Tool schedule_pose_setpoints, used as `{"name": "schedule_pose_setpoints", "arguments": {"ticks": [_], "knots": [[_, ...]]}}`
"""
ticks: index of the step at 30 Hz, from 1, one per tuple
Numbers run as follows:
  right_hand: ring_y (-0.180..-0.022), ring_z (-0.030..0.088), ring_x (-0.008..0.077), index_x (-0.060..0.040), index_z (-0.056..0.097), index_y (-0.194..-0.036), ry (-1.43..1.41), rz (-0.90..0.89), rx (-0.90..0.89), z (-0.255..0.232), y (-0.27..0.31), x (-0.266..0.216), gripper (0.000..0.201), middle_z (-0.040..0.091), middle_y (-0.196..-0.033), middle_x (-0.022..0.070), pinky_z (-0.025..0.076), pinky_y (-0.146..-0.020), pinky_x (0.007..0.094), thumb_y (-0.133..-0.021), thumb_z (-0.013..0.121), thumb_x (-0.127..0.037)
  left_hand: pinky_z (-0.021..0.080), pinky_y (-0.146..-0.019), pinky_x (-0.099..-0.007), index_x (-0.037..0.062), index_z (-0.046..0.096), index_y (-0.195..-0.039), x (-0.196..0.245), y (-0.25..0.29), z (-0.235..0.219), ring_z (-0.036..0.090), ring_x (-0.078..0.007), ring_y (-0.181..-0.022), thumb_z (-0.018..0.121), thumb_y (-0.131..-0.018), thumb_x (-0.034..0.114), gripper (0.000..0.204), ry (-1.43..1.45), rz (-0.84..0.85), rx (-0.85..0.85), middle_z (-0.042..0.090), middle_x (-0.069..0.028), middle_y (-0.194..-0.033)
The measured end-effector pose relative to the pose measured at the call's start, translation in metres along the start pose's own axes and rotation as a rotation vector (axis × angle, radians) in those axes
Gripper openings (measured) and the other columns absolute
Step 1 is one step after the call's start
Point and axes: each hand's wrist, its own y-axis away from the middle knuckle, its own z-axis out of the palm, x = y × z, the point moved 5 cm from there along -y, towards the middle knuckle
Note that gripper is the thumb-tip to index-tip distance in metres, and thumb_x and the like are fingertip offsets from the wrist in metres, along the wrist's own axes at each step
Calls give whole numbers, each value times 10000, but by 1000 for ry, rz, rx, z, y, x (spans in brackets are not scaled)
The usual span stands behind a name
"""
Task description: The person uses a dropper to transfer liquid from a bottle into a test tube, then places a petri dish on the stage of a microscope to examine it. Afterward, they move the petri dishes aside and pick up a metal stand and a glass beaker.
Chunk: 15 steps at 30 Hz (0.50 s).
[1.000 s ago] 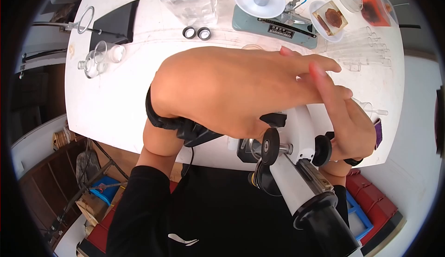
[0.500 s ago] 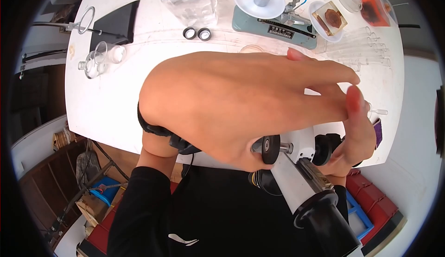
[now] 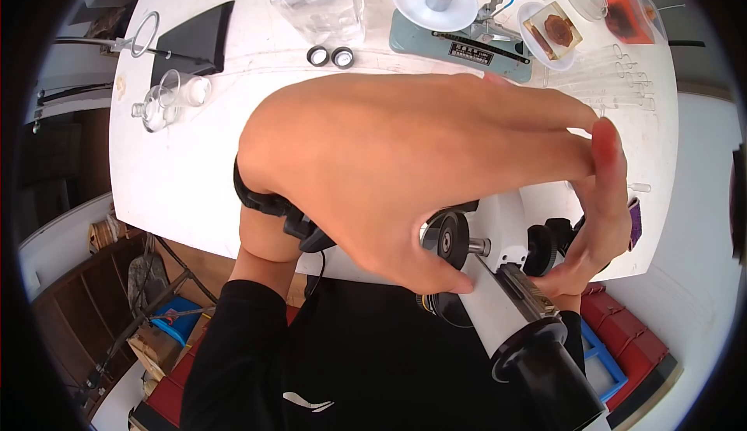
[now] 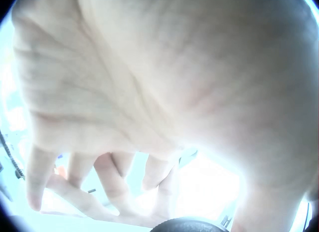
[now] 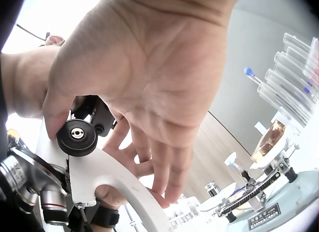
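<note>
A white and black microscope point(image 3: 494, 299) stands close in front of the person, with its black eyepiece tube toward the body. Over its left side spreads the left hand point(image 3: 373, 151), thumb tip at the white body by the left focus knob point(image 3: 447, 236), fingers stretched behind the arm. On the other side, the right hand point(image 3: 611, 205) has its thumb beside the right focus knob point(image 3: 542, 250). Its fingers reach fairly straight behind the arm in the right wrist view. Fingertips of both hands overlap there. Objective lenses point(image 5: 54, 207) show low in that view.
A teal balance point(image 3: 459, 46) with a metal weight and a resin specimen block point(image 3: 556, 30) stands at the back. Glass test tubes point(image 3: 622, 81) lie at right. A clear bottle point(image 3: 319, 3), two black caps point(image 3: 331, 56) and small glassware point(image 3: 163, 104) are at left.
The left hand has slid toward the person and right, its thumb passing from behind the left knob to the white body. The right hand's thumb has come down beside its knob.
</note>
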Motion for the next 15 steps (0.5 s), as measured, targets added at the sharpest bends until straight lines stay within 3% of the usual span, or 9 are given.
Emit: {"name": "schedule_pose_setpoints", "arguments": {"ticks": [2, 4, 7, 9, 10, 12, 15], "knots": [[-1089, 637, 336, 59, 534, -1285, -37, -28, 28, -1, 2, 10, 948, 635, -1203, 199, 470, -951, 376, -529, 822, -435, 465, -817, -414, 36, 491, -1192, -2, 0, 0, 567, -357, -968, 739, -570, 108, 673, 1, 9, -2, 536, -124, -1096], [-1078, 648, 339, 72, 590, -1241, -56, -42, 41, 1, -3, 8, 937, 654, -1189, 189, 483, -937, 357, -487, 829, -430, 463, -831, -407, 35, 513, -1163, -3, 0, -1, 563, -355, -964, 733, -583, 112, 624, 80, 135, 69, 547, -122, -1079], [-1124, 622, 358, 93, 541, -1282, -140, -42, 39, -1, -15, 2, 987, 618, -1227, 240, 460, -971, 373, -539, 810, -498, 463, -849, -402, 32, 534, -1131, -4, -3, 0, 557, -351, -965, 706, -606, 101, 557, 126, 198, 40, 561, -125, -1065], [-1196, 568, 382, 125, 450, -1343, -218, -74, -71, -2, -20, -1, 998, 540, -1308, 292, 429, -1009, 403, -671, 752, -549, 461, -862, -400, 29, 538, -1127, -6, -2, 1, 556, -348, -972, 691, -615, 91, 538, 142, 193, 60, 567, -126, -1070], [-1196, 568, 382, 125, 450, -1343, -218, -74, -71, -1, -18, 3, 998, 540, -1308, 292, 429, -1009, 403, -671, 752, -549, 458, -875, -397, 25, 541, -1123, -6, -1, 0, 555, -345, -980, 676, -624, 80, 520, 159, 188, 79, 574, -126, -1076], [-1196, 548, 332, 44, 291, -1468, -286, -109, -100, 5, -16, 9, 1131, 528, -1299, 239, 377, -1047, 460, -632, 789, -532, 456, -886, -398, 22, 542, -1124, -8, -2, 0, 556, -346, -992, 665, -634, 81, 509, 149, 207, 78, 576, -130, -1090], [-1226, 523, 336, 69, 290, -1464, -404, -178, -21, 11, -16, 13, 1163, 533, -1298, 250, 337, -1074, 455, -617, 752, -580, 452, -901, -403, 15, 540, -1141, -10, -1, 1, 557, -348, -1014, 646, -654, 91, 505, 124, 230, 83, 580, -138, -1114]]}}
